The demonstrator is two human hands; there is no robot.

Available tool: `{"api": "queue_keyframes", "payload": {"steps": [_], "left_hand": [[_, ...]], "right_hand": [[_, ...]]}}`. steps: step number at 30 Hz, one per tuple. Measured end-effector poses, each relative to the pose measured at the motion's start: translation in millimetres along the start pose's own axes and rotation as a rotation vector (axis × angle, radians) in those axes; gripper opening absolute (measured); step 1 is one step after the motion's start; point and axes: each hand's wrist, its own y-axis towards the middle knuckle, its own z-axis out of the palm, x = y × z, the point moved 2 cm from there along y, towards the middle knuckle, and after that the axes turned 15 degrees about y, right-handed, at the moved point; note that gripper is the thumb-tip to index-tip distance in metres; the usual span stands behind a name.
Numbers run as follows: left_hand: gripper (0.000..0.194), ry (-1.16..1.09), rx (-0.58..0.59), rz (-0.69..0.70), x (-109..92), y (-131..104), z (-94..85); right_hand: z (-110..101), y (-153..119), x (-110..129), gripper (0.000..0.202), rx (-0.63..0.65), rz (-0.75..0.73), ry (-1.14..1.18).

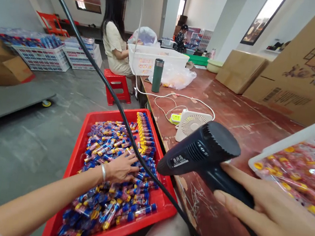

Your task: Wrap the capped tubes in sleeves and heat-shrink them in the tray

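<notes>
My right hand (272, 214) is wrapped round the handle of a dark blue hair dryer (199, 150), whose nozzle points left over the rim of a red tray (81, 139). Inside the tray lie many small clear tubes with blue and yellow caps (104, 147). Some are lined up in a row (145, 135) along the tray's right side; the others lie in a loose heap. My left hand (122, 167), a bracelet at its wrist, rests on the tubes with its fingers spread. A black cord (111, 92) crosses in front of the tray.
On the red-brown table (234, 108) stand a small white fan (193, 124), a green tumbler (157, 75), cartons (240, 71) and a white basket of yellow-capped tubes (298, 167). A person (114, 38) sits on a red stool (117, 87); another is farther back. A flat cart (11, 102) stands left.
</notes>
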Motion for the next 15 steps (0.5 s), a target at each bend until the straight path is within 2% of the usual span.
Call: {"api": "queue_keyframes", "payload": {"steps": [4, 11, 13, 15], "left_hand": [[0.031, -0.031, 0.013, -0.107, 0.2, -27.7, -1.3], [0.045, -0.021, 0.023, -0.193, 2.2, -70.5, -7.9], [0.048, -0.016, 0.008, -0.266, 5.2, -89.6, -8.2], [0.047, 0.013, -0.013, -0.403, 9.9, -113.0, -4.8]], "right_hand": [[11.9, 29.3, 11.0, 0.036, 0.117, -0.02, 0.016], [28.4, 53.1, 12.7, 0.031, 0.208, -0.047, 0.062], [31.2, 59.2, 17.2, 0.031, 0.206, -0.05, 0.078], [33.0, 65.2, 23.3, 0.032, 0.213, -0.064, 0.099]]}}
